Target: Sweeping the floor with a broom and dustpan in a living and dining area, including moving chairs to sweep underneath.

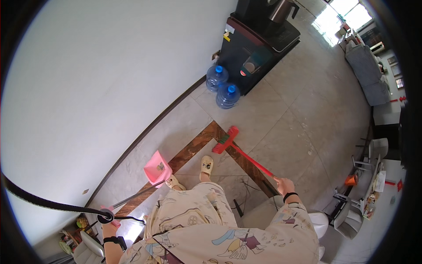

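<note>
The red broom [247, 156] slants up-left from the right hand [285, 186] gripping it to mid-frame, its head [225, 140] right of the pink long-handled dustpan [154, 170] (gripped by the left hand [108, 229]) at centre-left.

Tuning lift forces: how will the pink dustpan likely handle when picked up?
The pink dustpan is probably light for its size, judging by its thin-looking scoop and slim pole. That straight pole suggests stiff, not floppy. With the scoop far from the left hand, it may tip; the small patch inside, if loose, could slide.
</note>
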The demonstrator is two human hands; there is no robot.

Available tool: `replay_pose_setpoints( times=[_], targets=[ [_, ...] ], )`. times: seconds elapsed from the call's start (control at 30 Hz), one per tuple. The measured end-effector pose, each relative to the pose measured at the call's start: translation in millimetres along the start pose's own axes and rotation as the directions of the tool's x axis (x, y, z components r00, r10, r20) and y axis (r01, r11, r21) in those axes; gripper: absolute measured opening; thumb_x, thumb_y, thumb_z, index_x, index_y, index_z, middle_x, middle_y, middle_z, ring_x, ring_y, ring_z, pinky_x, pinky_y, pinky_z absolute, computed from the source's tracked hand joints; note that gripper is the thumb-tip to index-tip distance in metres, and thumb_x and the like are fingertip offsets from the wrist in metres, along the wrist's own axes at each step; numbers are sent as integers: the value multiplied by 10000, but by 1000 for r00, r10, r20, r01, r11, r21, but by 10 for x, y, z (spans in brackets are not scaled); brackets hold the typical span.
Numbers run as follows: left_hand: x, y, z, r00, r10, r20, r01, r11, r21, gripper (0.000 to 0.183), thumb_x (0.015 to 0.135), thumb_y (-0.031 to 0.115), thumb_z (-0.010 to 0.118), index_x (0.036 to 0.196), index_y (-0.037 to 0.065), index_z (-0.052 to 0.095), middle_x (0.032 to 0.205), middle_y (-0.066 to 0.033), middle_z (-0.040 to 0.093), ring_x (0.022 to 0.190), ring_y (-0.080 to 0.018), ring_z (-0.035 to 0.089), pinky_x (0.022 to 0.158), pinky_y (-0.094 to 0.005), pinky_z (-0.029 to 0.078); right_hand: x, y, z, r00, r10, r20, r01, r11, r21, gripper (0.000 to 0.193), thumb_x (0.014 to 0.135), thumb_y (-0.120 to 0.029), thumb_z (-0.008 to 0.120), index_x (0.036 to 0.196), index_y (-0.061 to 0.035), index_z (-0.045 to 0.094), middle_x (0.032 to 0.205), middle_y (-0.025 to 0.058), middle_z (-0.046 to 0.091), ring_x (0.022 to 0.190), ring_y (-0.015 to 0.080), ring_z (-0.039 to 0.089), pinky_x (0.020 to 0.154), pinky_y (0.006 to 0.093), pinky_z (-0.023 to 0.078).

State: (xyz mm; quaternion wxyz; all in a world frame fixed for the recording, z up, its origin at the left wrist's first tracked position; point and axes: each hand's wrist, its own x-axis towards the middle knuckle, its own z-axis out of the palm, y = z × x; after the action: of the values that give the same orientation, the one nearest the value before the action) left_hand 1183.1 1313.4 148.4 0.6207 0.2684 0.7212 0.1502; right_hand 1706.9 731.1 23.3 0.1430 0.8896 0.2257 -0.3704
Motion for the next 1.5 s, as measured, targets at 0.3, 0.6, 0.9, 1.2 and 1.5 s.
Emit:
replay_pose_setpoints(
  times=[0.3,0.6,0.9,1.2,1.5],
  targets=[
    [567,-182,-373,968,202,-149,-201,979,22,282,871,510,502,901,230,490,746,38,497,576,-102,412,465,-258,305,368,-558,-526,981,-125,-147,152,971,185,383,858,-173,498,1215,-304,539,857,117,662,801,325,637,685,449,508],
    [421,173,164,926,318,-201,-242,913,330,339,839,475,588,949,164,507,669,18,458,457,-75,401,363,-189,325,1971,-2284,-685,919,-102,-380,271,865,423,237,884,-158,452,1034,-146,635,870,144,667,815,337,651,699,450,525],
    [-443,749,1241,977,208,-51,-167,890,425,426,853,558,548,899,135,531,576,42,407,427,-67,380,363,-211,311,939,-1461,-209,972,30,-233,89,872,481,251,885,-189,478,1074,-180,644,926,127,674,879,320,646,765,423,521],
    [26,1354,2867,890,289,352,-449,687,571,275,912,383,514,968,116,547,543,48,375,400,-42,352,339,-189,282,-144,-476,-241,963,268,-37,-232,886,401,329,884,-176,501,1176,-284,610,911,103,676,853,279,658,731,393,529],
    [159,1066,3171,659,110,744,-712,410,571,226,934,313,509,1018,106,545,594,16,499,470,-93,487,397,-226,393,-1288,-830,-514,932,360,-53,-304,850,431,244,857,-140,525,1045,-175,675,871,125,677,827,280,665,708,389,534]
  ],
)
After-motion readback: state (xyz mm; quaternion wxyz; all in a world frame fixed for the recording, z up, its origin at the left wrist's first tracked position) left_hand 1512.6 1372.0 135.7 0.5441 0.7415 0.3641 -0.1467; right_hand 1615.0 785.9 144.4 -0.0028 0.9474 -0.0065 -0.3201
